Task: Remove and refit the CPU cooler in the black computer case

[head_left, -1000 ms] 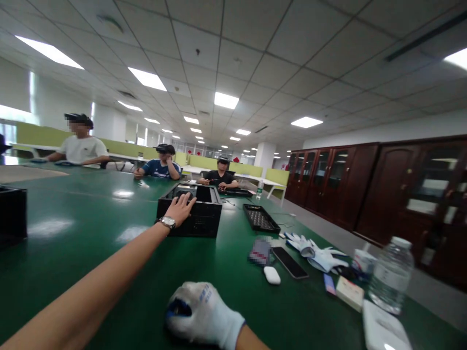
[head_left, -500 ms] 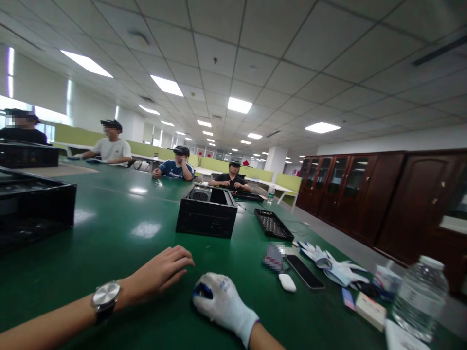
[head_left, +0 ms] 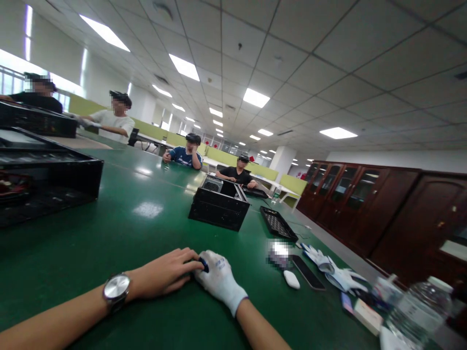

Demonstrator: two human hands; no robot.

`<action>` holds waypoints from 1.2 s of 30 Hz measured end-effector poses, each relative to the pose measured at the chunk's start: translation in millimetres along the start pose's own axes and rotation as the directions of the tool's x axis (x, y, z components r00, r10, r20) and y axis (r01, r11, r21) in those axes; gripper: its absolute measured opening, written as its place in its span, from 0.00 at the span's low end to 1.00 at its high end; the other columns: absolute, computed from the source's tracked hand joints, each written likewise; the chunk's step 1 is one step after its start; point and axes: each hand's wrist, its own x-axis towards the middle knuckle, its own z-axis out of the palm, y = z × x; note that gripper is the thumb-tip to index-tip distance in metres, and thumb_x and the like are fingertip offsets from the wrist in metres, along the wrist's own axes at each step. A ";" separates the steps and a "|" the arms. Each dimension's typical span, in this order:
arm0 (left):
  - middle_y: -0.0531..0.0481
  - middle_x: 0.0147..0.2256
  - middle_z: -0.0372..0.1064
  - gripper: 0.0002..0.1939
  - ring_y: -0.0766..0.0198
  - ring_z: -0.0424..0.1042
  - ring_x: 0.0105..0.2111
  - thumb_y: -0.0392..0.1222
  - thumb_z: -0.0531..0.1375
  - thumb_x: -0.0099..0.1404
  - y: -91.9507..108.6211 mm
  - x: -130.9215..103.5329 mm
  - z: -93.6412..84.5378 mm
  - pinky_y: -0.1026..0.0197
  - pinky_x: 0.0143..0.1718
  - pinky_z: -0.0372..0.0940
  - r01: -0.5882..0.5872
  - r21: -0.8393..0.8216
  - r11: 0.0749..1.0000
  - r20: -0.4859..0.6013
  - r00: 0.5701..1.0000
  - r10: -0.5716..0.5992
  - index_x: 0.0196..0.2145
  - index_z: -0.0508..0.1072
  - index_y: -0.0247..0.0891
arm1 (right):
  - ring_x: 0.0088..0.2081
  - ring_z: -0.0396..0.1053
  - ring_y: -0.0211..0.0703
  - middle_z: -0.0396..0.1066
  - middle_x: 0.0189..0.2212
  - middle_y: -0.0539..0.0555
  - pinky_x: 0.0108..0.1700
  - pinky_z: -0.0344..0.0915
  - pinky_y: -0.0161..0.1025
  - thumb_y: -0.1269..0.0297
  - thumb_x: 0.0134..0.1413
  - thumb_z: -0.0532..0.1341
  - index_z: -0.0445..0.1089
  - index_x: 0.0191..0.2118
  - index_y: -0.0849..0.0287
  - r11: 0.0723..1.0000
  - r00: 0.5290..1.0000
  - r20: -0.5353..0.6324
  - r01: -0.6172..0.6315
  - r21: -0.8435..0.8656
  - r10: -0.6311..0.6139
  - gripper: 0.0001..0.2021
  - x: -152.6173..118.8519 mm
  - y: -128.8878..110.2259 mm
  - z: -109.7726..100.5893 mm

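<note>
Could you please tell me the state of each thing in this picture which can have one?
Right hand: gloved, fingers curled
Left hand: bare, fingertips at right hand
Wristwatch: worn
Middle computer case: open on top
Near left case: open
Phone: screen dark
Loose gloves: unworn
Large bottle: capped
Ceiling lights: on
Cabinet doors: look shut

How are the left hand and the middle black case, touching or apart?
Apart. The head view shows green table between the left hand and middle case.

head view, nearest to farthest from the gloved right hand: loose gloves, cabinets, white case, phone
1. White case, right of the right hand
2. Phone, just right of the case
3. Loose gloves, beyond the phone
4. Cabinets, past the right side of the table
</note>
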 end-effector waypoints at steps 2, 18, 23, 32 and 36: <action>0.45 0.61 0.69 0.29 0.50 0.71 0.58 0.28 0.59 0.68 -1.5 -2.9 -0.5 0.47 0.62 0.66 -0.009 -0.037 0.999 0.000 1.000 0.009 0.63 0.68 0.50 | 0.42 0.75 0.48 0.77 0.41 0.54 0.45 0.65 0.40 0.58 0.62 0.64 0.72 0.42 0.55 1.000 1.000 0.006 0.001 0.002 -0.001 0.07 -2.5 0.7 -0.8; 0.46 0.61 0.67 0.29 0.50 0.70 0.59 0.27 0.58 0.70 0.6 -2.0 -8.0 0.45 0.63 0.66 0.027 -0.078 0.997 0.114 0.993 -0.018 0.63 0.69 0.51 | 0.51 0.74 0.55 0.74 0.50 0.58 0.53 0.69 0.48 0.54 0.64 0.63 0.72 0.54 0.55 0.999 0.994 0.106 0.039 -0.011 -0.037 0.16 -19.6 -5.1 -16.2; 0.47 0.58 0.70 0.29 0.51 0.72 0.57 0.27 0.59 0.69 0.8 -2.9 -8.5 0.47 0.63 0.65 0.025 -0.089 0.996 0.106 0.994 -0.016 0.63 0.69 0.51 | 0.52 0.74 0.54 0.74 0.52 0.58 0.56 0.69 0.48 0.55 0.65 0.63 0.71 0.55 0.54 0.999 0.994 0.102 0.052 -0.009 -0.051 0.17 -21.5 -4.7 -15.9; 0.47 0.59 0.69 0.29 0.50 0.70 0.58 0.28 0.57 0.70 -5.2 -3.9 -3.3 0.44 0.66 0.61 0.054 -0.125 0.991 0.154 0.987 -0.035 0.64 0.68 0.53 | 0.52 0.75 0.56 0.74 0.52 0.59 0.55 0.72 0.51 0.53 0.66 0.62 0.71 0.57 0.55 0.997 0.992 0.114 0.063 -0.037 -0.058 0.19 -21.7 -6.6 -17.5; 0.47 0.59 0.68 0.28 0.49 0.69 0.59 0.29 0.56 0.72 -4.7 -4.5 -5.3 0.43 0.66 0.59 0.061 -0.131 0.989 0.183 0.982 -0.037 0.64 0.67 0.54 | 0.52 0.75 0.56 0.73 0.52 0.59 0.55 0.72 0.52 0.52 0.67 0.62 0.71 0.58 0.54 0.997 0.991 0.113 0.069 -0.037 -0.065 0.19 -23.1 -7.3 -18.8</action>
